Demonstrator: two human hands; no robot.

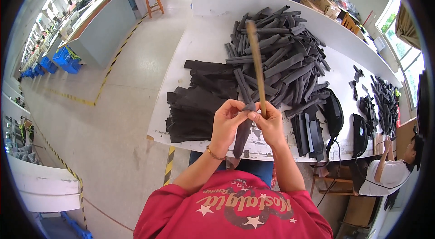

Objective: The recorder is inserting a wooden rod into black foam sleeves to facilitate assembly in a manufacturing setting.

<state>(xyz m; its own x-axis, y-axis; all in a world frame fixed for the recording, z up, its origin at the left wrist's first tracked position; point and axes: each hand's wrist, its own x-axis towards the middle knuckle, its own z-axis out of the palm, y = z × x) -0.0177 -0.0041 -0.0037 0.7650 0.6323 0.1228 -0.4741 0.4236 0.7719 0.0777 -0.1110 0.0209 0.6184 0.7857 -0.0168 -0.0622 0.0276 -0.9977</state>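
My left hand [224, 123] pinches a dark grey fabric strip [243, 139] near its middle, above the table's near edge. The strip's lower end hangs toward my lap, and its upper part seems to merge with the pieces behind. Close beside it, my right hand [272, 126] is closed round the lower end of a thin wooden stick [257, 62], which points up and away. The right fingertips also touch the fabric. Beyond my hands rises a big heap of dark grey fabric tubes [285, 53]. Flat black fabric pieces [195, 117] lie stacked to the left.
The white table [186, 44] has a raised back panel [272, 1]. At right lie folded dark pieces [308, 135], a black pouch-like item [334, 112] and a second fabric heap [385, 103]. A co-worker [385, 173] sits at far right. An orange stool [153, 1] stands beyond.
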